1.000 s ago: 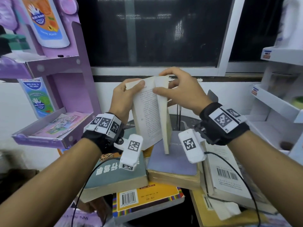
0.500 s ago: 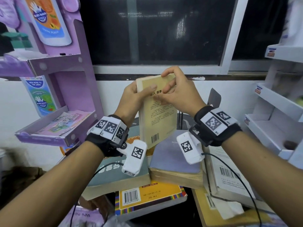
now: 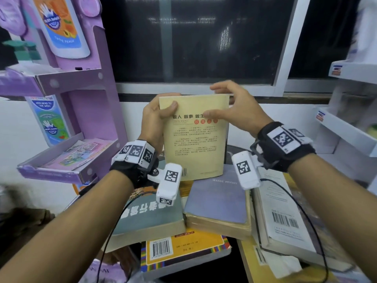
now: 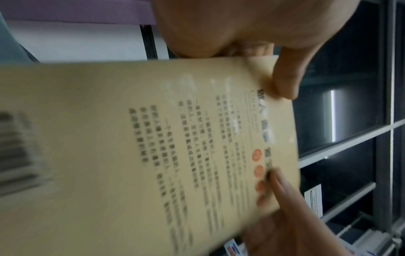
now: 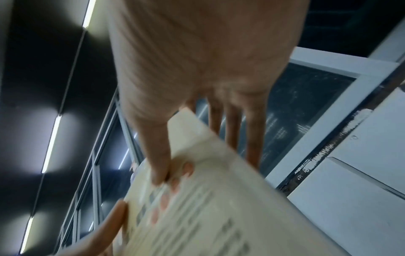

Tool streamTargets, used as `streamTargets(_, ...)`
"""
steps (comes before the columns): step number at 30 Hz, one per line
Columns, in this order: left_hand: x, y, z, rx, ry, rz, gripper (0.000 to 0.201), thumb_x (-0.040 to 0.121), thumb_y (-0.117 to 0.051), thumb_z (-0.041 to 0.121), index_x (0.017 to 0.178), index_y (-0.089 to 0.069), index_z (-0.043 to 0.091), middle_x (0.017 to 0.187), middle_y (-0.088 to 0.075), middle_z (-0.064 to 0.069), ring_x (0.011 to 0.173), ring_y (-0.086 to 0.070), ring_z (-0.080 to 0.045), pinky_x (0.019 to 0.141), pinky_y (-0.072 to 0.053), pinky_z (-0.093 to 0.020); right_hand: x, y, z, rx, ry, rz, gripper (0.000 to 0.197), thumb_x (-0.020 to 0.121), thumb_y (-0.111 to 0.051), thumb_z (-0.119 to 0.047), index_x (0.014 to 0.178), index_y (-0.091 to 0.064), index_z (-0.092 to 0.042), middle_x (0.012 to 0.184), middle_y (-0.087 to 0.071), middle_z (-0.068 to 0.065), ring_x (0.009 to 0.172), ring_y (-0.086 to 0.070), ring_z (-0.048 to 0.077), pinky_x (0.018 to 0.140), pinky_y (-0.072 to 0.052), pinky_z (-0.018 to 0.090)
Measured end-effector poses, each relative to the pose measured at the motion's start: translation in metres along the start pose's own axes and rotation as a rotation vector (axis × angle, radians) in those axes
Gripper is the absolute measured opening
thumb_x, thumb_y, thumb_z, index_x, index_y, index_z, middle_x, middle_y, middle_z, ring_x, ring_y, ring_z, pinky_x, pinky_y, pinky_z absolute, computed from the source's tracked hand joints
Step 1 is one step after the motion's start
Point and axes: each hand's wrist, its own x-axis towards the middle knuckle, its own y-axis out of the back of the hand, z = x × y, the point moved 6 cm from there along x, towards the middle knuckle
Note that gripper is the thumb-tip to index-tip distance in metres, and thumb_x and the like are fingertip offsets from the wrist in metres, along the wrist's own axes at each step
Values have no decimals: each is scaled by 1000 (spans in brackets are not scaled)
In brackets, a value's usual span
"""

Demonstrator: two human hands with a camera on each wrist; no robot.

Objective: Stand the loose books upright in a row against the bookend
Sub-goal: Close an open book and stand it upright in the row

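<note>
A tan paperback [image 3: 195, 144] stands upright over the pile, its back cover with printed text facing me. My left hand [image 3: 165, 107] grips its upper left edge, thumb on the cover and fingers behind; the left wrist view shows that thumb [image 4: 285, 83] on the tan cover [image 4: 153, 138]. My right hand [image 3: 212, 101] hovers at the upper right corner. Its thumb touches the cover, and its fingers [image 5: 232, 129] stretch straight behind the book [image 5: 219, 207] without clasping it. The book and my right wrist hide the bookend.
Loose books lie flat below: a grey-green one [image 3: 151, 217], a lavender one [image 3: 218, 199], an orange one with a barcode [image 3: 183, 250] and a white one [image 3: 285, 217]. A purple display rack [image 3: 67, 160] stands left, white shelves [image 3: 346, 131] right, a dark window [image 3: 193, 37] behind.
The tan book was open, pages showing; it is now closed with its back cover turned fully toward me. My right hand has loosened from a pinch to spread fingers.
</note>
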Motion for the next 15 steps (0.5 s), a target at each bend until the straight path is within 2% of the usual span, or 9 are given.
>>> streamTargets(2, 3, -2, 2, -39, -2, -20, 15, 83, -55, 0, 94, -63, 8, 80, -70, -9, 71, -67, -25, 61, -56, -35, -5, -6, 0, 101, -45, -189, 46, 73, -82, -28, 113, -59, -33, 111, -66, -8, 97, -68, 14, 76, -59, 32)
streamTargets(4, 6, -4, 3, -53, 3, -41, 14, 78, -57, 2, 90, -62, 7, 74, -69, -6, 67, -66, -23, 60, -55, -33, -11, -9, -3, 168, -56, -315, 38, 78, -78, -20, 109, -60, -34, 105, -70, -4, 92, -71, 16, 66, -61, 33)
streamTargets(7, 12, -5, -2, -76, 55, -58, 19, 70, -58, 8, 88, -64, 7, 73, -68, -8, 69, -64, -26, 63, -54, -32, -16, -9, -10, 181, -41, -446, 36, 82, -73, -13, 107, -60, -36, 102, -73, -2, 90, -72, 17, 66, -61, 37)
streamTargets(11, 20, -8, -9, -109, 118, -82, 17, 72, -56, 10, 85, -67, 10, 75, -66, -10, 72, -62, -28, 67, -53, -34, -17, -4, -22, 124, -19, -478, 38, 83, -72, -10, 110, -60, -34, 100, -71, -2, 86, -73, 16, 62, -61, 39)
streamTargets(15, 24, -17, -15, -131, 178, -118, 20, 74, -54, 14, 90, -65, 10, 76, -67, -9, 72, -64, -26, 68, -53, -34, -18, 2, -29, 103, 7, -401, 38, 84, -70, -7, 114, -62, -29, 99, -72, 1, 81, -74, 16, 58, -61, 41)
